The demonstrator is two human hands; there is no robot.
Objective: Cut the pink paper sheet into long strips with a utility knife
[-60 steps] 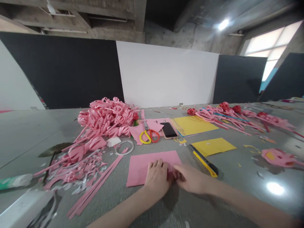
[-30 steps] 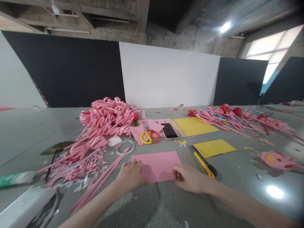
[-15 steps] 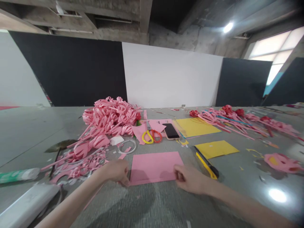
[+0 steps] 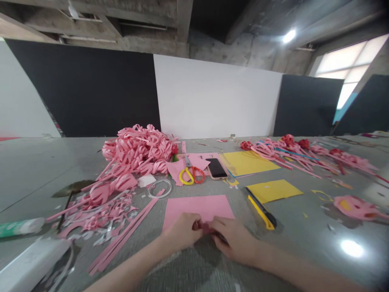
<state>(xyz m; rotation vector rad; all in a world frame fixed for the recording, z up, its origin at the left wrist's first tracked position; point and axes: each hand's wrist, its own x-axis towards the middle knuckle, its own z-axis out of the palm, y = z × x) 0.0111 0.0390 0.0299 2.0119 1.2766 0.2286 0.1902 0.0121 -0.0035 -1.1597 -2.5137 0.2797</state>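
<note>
A pink sheet of paper lies flat in front of me. Over its near edge, my left hand and my right hand are close together, fingers closed. A pink bit of paper shows between their fingertips; it looks like the sheet's near edge, rolled or folded up, though the fingers partly cover it. Left of the sheet lie several long pink paper strips and a coil of white wire. To the right is a utility knife with yellow and black parts.
Beyond the sheet are scissors with yellow and red handles, a phone and yellow paper. A heap of pink paper curls stands back left. Paper scraps, a green-and-white tube and a white box lie left.
Both hands have moved inward from the sheet's two sides to the middle of its near edge. The pink strips at left, earlier mostly hidden by my left arm, now show.
</note>
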